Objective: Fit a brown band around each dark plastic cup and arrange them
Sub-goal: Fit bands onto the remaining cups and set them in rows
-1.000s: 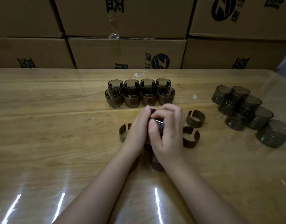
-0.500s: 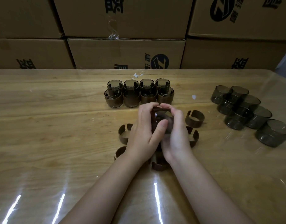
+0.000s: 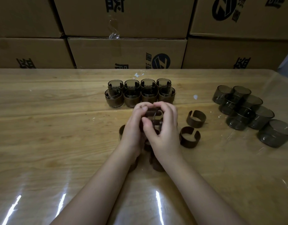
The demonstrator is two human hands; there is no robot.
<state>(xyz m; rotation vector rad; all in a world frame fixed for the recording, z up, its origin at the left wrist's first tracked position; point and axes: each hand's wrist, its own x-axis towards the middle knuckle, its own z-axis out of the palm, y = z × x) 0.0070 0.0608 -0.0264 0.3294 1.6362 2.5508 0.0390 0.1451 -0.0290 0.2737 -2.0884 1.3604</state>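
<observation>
Both hands meet at the table's middle around one dark plastic cup with a brown band point(image 3: 153, 116). My left hand point(image 3: 133, 129) grips its left side, my right hand point(image 3: 164, 132) grips its right side, thumb across the front. Behind them stand several banded cups point(image 3: 139, 95) in two neat rows. Loose brown bands point(image 3: 196, 118) lie to the right of my hands, another band point(image 3: 189, 138) nearer, and more are partly hidden under my hands and wrists. A cluster of bare dark cups point(image 3: 244, 109) lies at the right.
The wooden table point(image 3: 50, 127) is covered with a glossy clear sheet. Stacked cardboard boxes point(image 3: 127, 51) form a wall along its far edge. Small white scraps point(image 3: 195, 96) lie near the banded rows.
My hands have turned the cup and band between them and shifted slightly away from me; the fingers now curl over its top. Nothing else on the table has moved.
</observation>
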